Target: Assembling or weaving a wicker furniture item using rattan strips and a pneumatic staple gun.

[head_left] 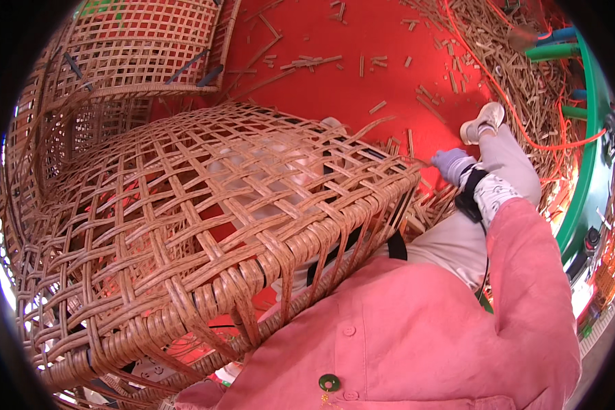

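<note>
A large woven wicker piece (205, 219), with an open lattice of paired tan strands and a thickly wrapped edge, lies across my lap and fills the left and middle. Off its right corner, my right hand (452, 166), in a lavender glove, is closed. A thin wicker strand (422, 162) runs from that corner to its fingers. A black strap (470, 195) circles my right wrist over a patterned white cuff. My left hand does not show; only a bit of pink sleeve (201, 396) appears low down, by the wrapped edge.
Another lattice wicker piece (140, 44) stands at the far left. Short cut strands (307, 63) litter the red floor (362, 31), heaped thickly at the upper right. An orange hose (519, 130) curves past my right shoe (482, 123) toward a green metal frame (590, 137).
</note>
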`<action>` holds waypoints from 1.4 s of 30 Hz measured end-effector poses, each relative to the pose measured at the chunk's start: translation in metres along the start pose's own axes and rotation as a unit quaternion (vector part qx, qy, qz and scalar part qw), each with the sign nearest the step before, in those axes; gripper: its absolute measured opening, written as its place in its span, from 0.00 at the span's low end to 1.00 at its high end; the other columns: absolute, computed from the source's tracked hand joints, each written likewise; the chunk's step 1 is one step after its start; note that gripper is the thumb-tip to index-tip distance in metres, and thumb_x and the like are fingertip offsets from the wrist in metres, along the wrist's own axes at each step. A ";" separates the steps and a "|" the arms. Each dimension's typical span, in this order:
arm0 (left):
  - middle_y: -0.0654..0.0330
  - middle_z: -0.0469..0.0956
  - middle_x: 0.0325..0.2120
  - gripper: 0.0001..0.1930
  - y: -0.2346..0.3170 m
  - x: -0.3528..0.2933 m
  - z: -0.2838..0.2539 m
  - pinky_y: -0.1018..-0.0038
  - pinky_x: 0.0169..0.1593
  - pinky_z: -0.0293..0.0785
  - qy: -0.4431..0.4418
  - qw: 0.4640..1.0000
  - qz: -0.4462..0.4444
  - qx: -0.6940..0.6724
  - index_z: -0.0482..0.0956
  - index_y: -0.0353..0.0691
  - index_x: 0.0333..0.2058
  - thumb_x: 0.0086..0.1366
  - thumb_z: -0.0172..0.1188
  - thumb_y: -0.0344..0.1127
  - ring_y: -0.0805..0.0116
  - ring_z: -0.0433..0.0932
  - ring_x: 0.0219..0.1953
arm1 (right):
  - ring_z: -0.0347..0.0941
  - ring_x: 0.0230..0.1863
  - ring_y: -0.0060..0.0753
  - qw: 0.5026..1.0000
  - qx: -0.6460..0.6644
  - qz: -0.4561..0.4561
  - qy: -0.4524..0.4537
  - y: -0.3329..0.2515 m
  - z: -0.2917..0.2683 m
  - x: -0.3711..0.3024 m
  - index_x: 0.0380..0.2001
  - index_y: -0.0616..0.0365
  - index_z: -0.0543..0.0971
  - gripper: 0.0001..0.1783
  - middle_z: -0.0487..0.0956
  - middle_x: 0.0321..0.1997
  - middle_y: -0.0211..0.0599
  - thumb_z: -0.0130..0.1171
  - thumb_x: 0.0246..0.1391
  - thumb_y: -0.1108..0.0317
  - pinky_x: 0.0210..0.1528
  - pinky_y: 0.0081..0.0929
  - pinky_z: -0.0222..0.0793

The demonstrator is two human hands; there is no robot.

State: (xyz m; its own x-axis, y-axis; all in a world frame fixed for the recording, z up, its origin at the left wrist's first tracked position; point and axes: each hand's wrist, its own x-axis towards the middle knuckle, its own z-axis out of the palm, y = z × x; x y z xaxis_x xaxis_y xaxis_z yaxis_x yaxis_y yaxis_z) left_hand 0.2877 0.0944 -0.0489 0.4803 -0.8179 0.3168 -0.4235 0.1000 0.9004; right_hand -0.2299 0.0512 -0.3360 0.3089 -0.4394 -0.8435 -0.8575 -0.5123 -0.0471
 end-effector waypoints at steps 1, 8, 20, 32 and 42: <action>0.58 0.76 0.31 0.18 0.000 -0.001 -0.002 0.75 0.35 0.71 0.002 1.000 0.000 0.003 0.73 0.36 0.39 0.48 0.65 0.31 0.68 0.76 0.31 | 0.73 0.41 0.47 0.999 -0.012 0.011 0.043 -0.004 -0.011 0.007 0.40 0.49 0.74 0.13 0.74 0.44 0.40 0.48 0.50 0.65 0.37 0.45 0.69; 0.58 0.76 0.31 0.18 -0.001 -0.004 -0.006 0.75 0.35 0.71 0.009 1.000 -0.002 -0.002 0.73 0.36 0.39 0.48 0.65 0.31 0.68 0.76 0.31 | 0.71 0.44 0.44 0.905 0.291 -0.195 0.243 -0.052 -0.098 0.031 0.45 0.50 0.72 0.20 0.74 0.45 0.38 0.54 0.46 0.63 0.46 0.35 0.66; 0.58 0.76 0.31 0.19 -0.003 -0.005 -0.001 0.75 0.35 0.71 0.013 1.000 -0.013 -0.016 0.73 0.36 0.39 0.47 0.65 0.32 0.68 0.76 0.30 | 0.73 0.38 0.51 0.963 0.210 -0.113 0.127 -0.067 -0.085 0.038 0.41 0.52 0.72 0.15 0.77 0.38 0.47 0.44 0.53 0.58 0.40 0.39 0.67; 0.58 0.76 0.31 0.19 0.040 0.004 -0.015 0.75 0.35 0.71 0.124 0.980 0.024 -0.151 0.73 0.36 0.39 0.47 0.66 0.32 0.68 0.76 0.30 | 0.70 0.41 0.48 0.948 0.210 -0.145 0.189 -0.070 -0.057 0.018 0.44 0.53 0.71 0.23 0.73 0.41 0.45 0.51 0.47 0.53 0.47 0.41 0.65; 0.58 0.77 0.31 0.19 0.148 0.001 -0.017 0.75 0.35 0.71 0.165 0.933 0.179 -0.263 0.73 0.36 0.39 0.47 0.66 0.33 0.68 0.76 0.30 | 0.69 0.45 0.55 0.848 0.255 0.199 0.420 0.028 -0.026 0.025 0.53 0.51 0.61 0.29 0.67 0.52 0.47 0.53 0.45 0.66 0.48 0.39 0.65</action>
State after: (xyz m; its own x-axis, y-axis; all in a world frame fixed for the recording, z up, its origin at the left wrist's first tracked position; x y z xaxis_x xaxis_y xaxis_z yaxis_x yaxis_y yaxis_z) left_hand 0.2387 0.1184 0.0900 0.6284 -0.4681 0.6213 -0.2073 0.6691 0.7137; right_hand -0.2353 0.0067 -0.3446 -0.0464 -0.9827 -0.1794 -0.9628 0.0919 -0.2542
